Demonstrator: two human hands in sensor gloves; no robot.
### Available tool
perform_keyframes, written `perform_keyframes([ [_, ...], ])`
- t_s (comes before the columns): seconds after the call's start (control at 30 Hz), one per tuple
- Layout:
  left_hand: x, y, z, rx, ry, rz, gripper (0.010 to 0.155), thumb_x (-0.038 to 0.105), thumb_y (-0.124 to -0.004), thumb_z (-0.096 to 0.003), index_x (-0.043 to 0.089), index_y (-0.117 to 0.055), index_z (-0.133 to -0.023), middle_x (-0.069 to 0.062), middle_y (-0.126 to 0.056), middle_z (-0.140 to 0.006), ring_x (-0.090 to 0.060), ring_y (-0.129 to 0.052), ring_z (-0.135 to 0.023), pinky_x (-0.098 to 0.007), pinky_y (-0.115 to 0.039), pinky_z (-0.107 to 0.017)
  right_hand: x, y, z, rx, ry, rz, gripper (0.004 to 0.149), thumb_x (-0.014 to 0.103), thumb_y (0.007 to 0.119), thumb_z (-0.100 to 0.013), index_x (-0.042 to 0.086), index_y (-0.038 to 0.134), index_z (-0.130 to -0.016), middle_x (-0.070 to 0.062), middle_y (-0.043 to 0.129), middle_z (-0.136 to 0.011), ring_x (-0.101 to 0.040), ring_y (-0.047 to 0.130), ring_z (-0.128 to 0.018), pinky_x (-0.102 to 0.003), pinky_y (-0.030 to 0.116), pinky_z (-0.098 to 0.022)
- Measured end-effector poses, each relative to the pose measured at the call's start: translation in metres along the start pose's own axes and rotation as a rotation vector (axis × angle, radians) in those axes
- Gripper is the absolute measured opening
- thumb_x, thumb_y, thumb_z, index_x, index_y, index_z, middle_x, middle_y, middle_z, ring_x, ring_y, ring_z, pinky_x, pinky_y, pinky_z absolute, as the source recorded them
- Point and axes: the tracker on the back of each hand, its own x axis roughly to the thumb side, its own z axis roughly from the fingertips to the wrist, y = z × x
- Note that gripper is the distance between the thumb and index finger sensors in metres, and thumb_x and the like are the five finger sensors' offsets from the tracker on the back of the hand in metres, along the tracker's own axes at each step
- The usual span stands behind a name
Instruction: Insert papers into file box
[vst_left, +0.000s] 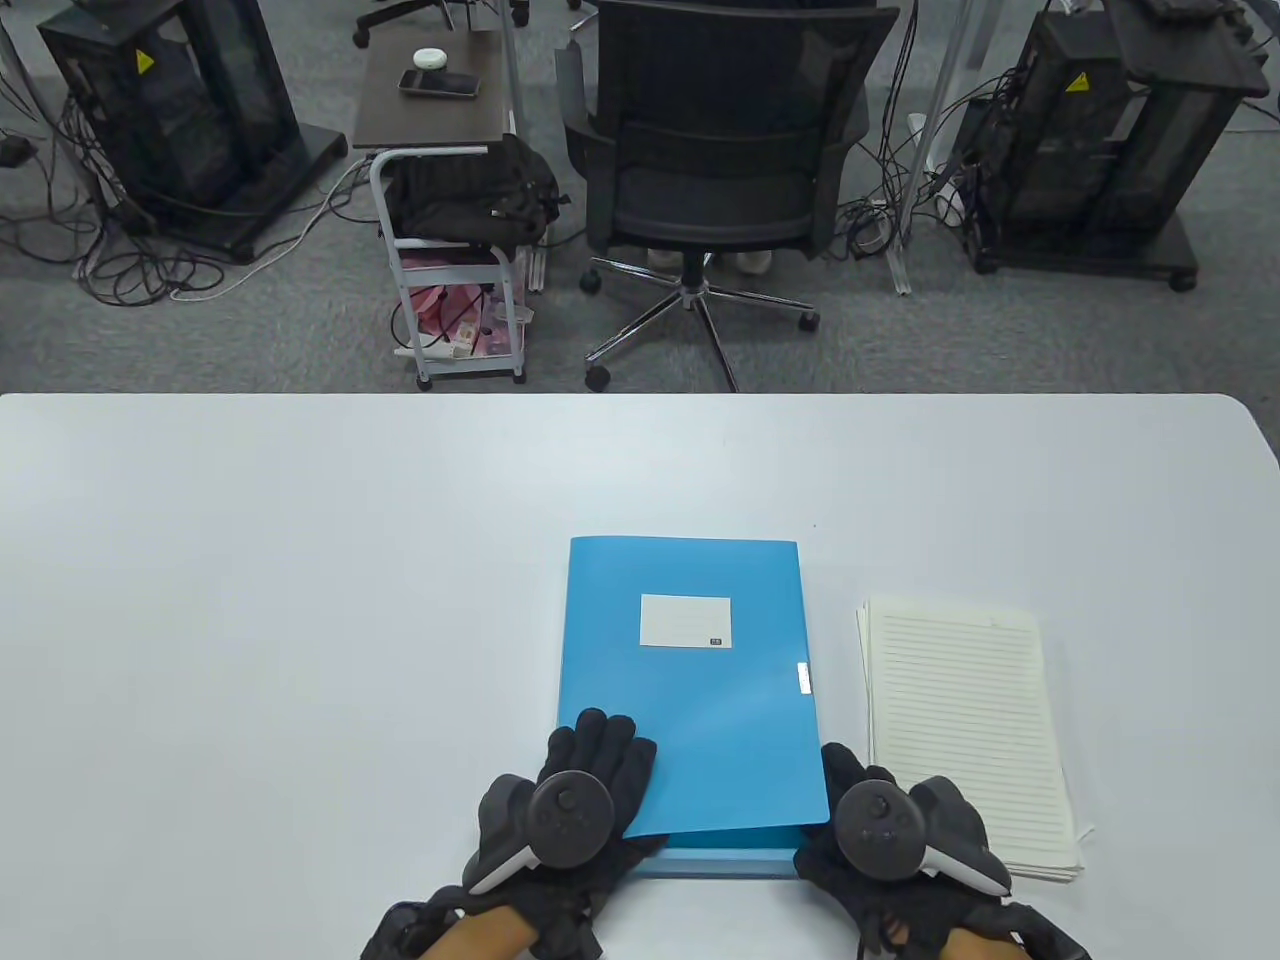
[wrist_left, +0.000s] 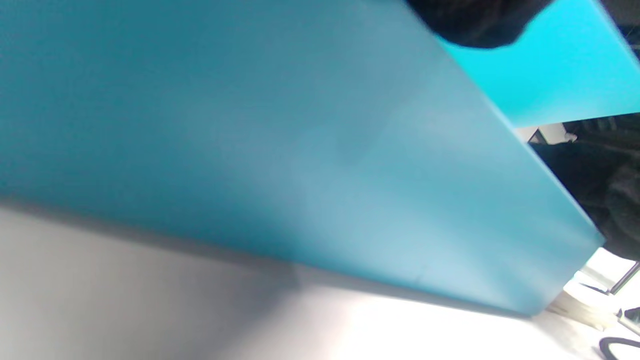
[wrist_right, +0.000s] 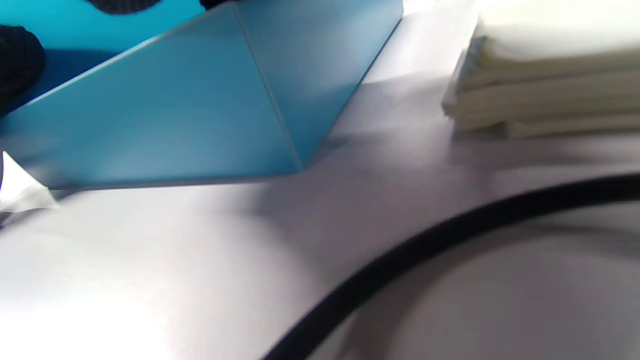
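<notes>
One white counter (vst_left: 250, 600) carries everything; beyond its far edge stand one black office chair (vst_left: 720, 150), two black equipment racks on the floor, and one small cart (vst_left: 450, 200) with a dark bag on it. One blue file box (vst_left: 690, 690) lies flat near the counter's near edge, a single white label (vst_left: 685, 620) on its lid; the lid's near edge is lifted off the base, so a strip of the base shows beneath it. One stack of lined papers (vst_left: 965, 730) lies just beside the box on its right, apart from it; the right wrist view shows several layers, too blurred to count. Two gloved hands are at the box's near corners; the left hand (vst_left: 575, 790) rests its fingers on top of the lid's near-left corner; the right hand (vst_left: 890, 820) is at the near-right corner, fingers touching the lid edge; whether either hand actually grips the lid, I cannot tell.
</notes>
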Motion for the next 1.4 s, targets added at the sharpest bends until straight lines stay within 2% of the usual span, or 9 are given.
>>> perform_keyframes([
  [0.13,0.0,0.003,0.004,0.075,-0.033,0.032,0.074,0.051,-0.065,-0.0359,0.017,-0.059,-0.101,-0.012,-0.057,-0.108,-0.036,-0.051,-0.104,-0.054,-0.036,-0.078,-0.003,-0.005,-0.003,0.024,-0.009,-0.026,0.057,0.048,0.057,-0.042,0.031,0.043,-0.095,0.006,0.033,-0.107,-0.026,0.029,-0.102,-0.047,0.057,-0.074],
  [0.57,0.001,0.006,0.014,0.151,-0.092,0.063,0.066,0.047,-0.065,-0.0384,0.019,-0.065,-0.098,-0.01,-0.071,-0.102,-0.033,-0.07,-0.098,-0.051,-0.051,-0.075,0.001,-0.005,-0.001,0.042,-0.02,-0.006,0.056,0.046,0.059,-0.043,0.029,0.047,-0.095,0.005,0.036,-0.107,-0.029,0.031,-0.101,-0.048,0.059,-0.073],
  [0.63,-0.003,0.026,0.02,0.311,-0.08,0.274,0.063,0.046,-0.058,-0.0424,0.019,-0.054,-0.099,-0.009,-0.063,-0.104,-0.033,-0.067,-0.099,-0.051,-0.056,-0.073,0.0,-0.005,-0.001,0.042,-0.006,0.022,0.055,0.045,0.059,-0.042,0.029,0.048,-0.094,0.005,0.036,-0.106,-0.029,0.031,-0.1,-0.047,0.059,-0.073],
  [0.7,-0.003,0.029,0.023,0.271,-0.021,0.415,0.063,0.041,-0.061,-0.0426,0.02,-0.048,-0.1,-0.011,-0.052,-0.107,-0.037,-0.056,-0.102,-0.054,-0.049,-0.074,-0.003,-0.004,-0.002,0.051,-0.02,-0.011,0.056,0.045,0.059,-0.043,0.029,0.047,-0.094,0.006,0.035,-0.107,-0.029,0.031,-0.101,-0.048,0.057,-0.074],
  [0.77,-0.001,0.021,0.022,0.232,-0.1,0.241,0.064,0.044,-0.07,-0.0427,0.024,-0.052,-0.101,-0.009,-0.056,-0.108,-0.037,-0.059,-0.102,-0.056,-0.051,-0.074,-0.003,-0.003,-0.003,0.067,-0.018,-0.057,0.056,0.045,0.059,-0.043,0.03,0.046,-0.095,0.007,0.033,-0.107,-0.028,0.028,-0.101,-0.049,0.053,-0.075],
  [0.93,0.021,0.013,0.021,0.169,-0.103,-0.009,0.075,0.046,-0.078,-0.0404,0.024,-0.045,-0.104,-0.01,-0.044,-0.112,-0.04,-0.053,-0.104,-0.06,-0.042,-0.075,0.001,-0.001,0.0,0.016,-0.01,0.018,0.054,0.045,0.059,-0.043,0.03,0.047,-0.094,0.006,0.035,-0.107,-0.028,0.031,-0.102,-0.05,0.052,-0.075],
  [1.1,0.06,0.027,0.028,0.328,-0.218,-0.281,0.088,0.046,-0.087,-0.0393,0.03,-0.033,-0.107,-0.004,-0.021,-0.116,-0.035,-0.035,-0.111,-0.063,-0.022,-0.077,0.003,-0.001,0.0,0.01,-0.013,0.04,0.054,0.044,0.059,-0.043,0.03,0.048,-0.094,0.006,0.036,-0.107,-0.028,0.032,-0.102,-0.052,0.051,-0.075],
  [1.23,0.084,0.038,0.029,0.267,-0.207,-0.417,0.095,0.049,-0.083,-0.0406,0.037,-0.016,-0.107,0.002,0.002,-0.114,-0.036,-0.019,-0.113,-0.066,-0.011,-0.076,0.005,-0.001,-0.001,0.004,-0.013,0.024,0.053,0.044,0.06,-0.043,0.029,0.048,-0.094,0.005,0.037,-0.107,-0.029,0.032,-0.102,-0.053,0.05,-0.074],
  [1.4,0.11,0.052,0.035,0.364,-0.223,-0.599,0.101,0.047,-0.086,-0.0401,0.04,-0.009,-0.105,0.005,0.01,-0.111,-0.032,-0.014,-0.115,-0.065,-0.006,-0.077,0.003,-0.001,-0.001,0.011,-0.012,0.014,0.052,0.043,0.06,-0.044,0.03,0.048,-0.093,0.006,0.037,-0.107,-0.029,0.032,-0.102,-0.054,0.048,-0.075],
])
